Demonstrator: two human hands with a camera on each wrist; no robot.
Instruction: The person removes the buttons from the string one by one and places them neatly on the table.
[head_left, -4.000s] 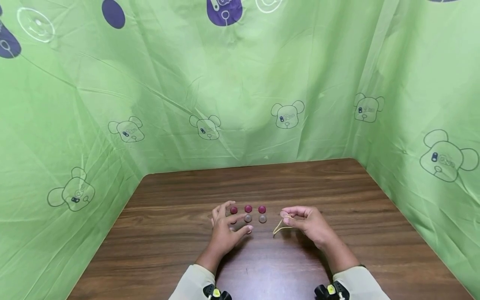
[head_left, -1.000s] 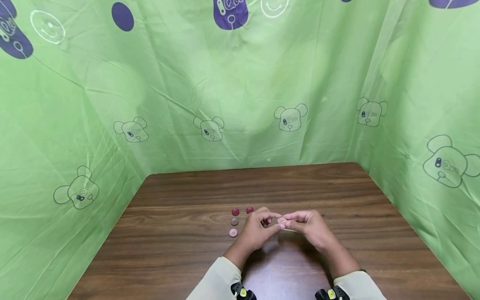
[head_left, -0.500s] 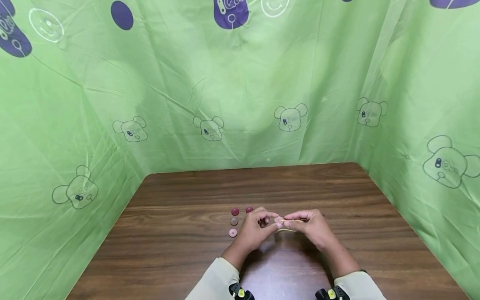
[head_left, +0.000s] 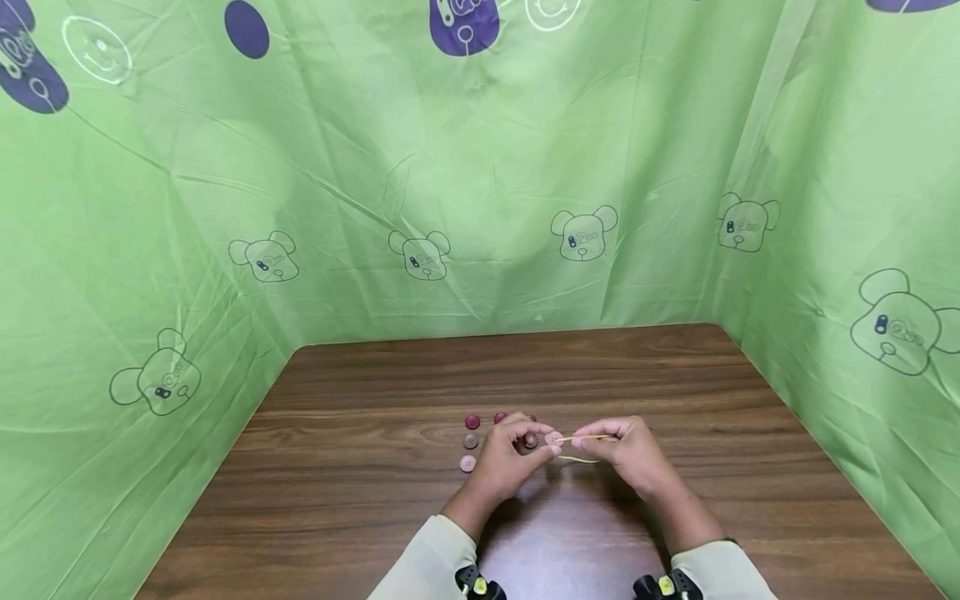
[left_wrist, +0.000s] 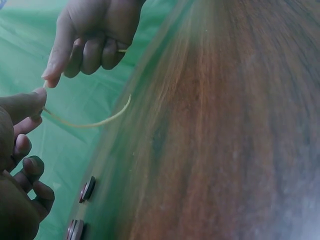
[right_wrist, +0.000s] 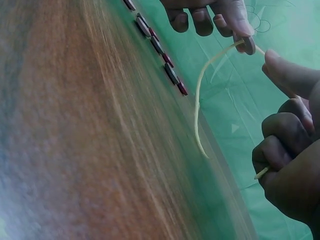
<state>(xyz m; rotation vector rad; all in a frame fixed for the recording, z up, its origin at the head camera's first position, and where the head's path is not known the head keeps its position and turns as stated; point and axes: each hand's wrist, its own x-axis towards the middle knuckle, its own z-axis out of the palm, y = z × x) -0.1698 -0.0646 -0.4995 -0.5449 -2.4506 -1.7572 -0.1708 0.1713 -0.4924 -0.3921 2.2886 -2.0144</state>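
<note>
In the head view, my left hand (head_left: 501, 462) pinches a pale pink button (head_left: 553, 438) by its edge between thumb and forefinger, above the table. A thin yellow cord (head_left: 567, 438) runs from the button to my right hand (head_left: 630, 454), whose thumb and forefinger pinch it close by. The right wrist view shows the cord passing through the button (right_wrist: 247, 46), with a loose tail (right_wrist: 197, 105) hanging down on the far side. Another cord end (right_wrist: 261, 173) sticks out from the curled lower fingers of the right hand.
Several buttons lie in rows on the wooden table (head_left: 360, 500): a dark red button (head_left: 472, 422), a brown button (head_left: 470, 442) and a pink button (head_left: 468, 463) at the left. Others are partly hidden behind the left hand. Green cloth (head_left: 487, 167) surrounds the table's back and sides.
The left hand has left the rows of buttons and moved right to take the button's edge. Over the last second the right fingers have drawn slightly away, showing a straight stretch of cord.
</note>
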